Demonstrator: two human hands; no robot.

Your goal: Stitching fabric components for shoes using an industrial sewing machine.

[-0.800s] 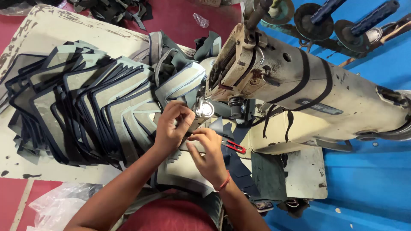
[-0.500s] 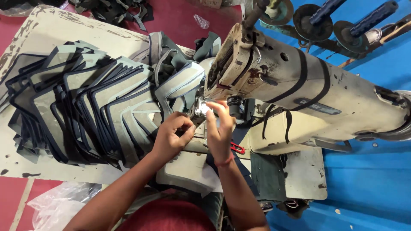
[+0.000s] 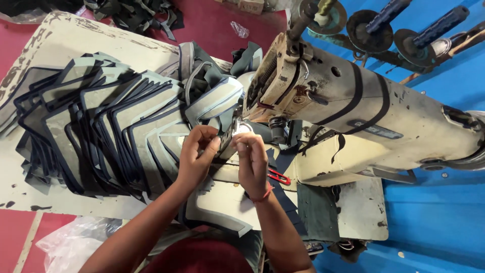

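Observation:
My left hand (image 3: 198, 155) and my right hand (image 3: 251, 161) meet in front of the needle area of a worn cream sewing machine (image 3: 364, 108). The fingers of both hands are pinched on a narrow dark trim strip (image 3: 226, 143), just below a shiny metal fitting (image 3: 241, 126) at the presser foot. Exactly what the fingertips grip is partly hidden. A grey fabric panel with dark edging (image 3: 222, 208) lies on the machine bed under my wrists. Red-handled snips (image 3: 278, 177) lie on the bed just right of my right wrist.
A fanned stack of several grey panels with dark borders (image 3: 101, 131) covers the table (image 3: 50, 45) to the left. A clear plastic bag (image 3: 70, 243) sits at the bottom left. Dark wheels and spools (image 3: 374, 23) stand behind the machine, above a blue surface (image 3: 439, 217).
My right hand went up from the bed to the needle area, then came down slightly. My left hand stayed by the presser foot, its fingers shifting a little.

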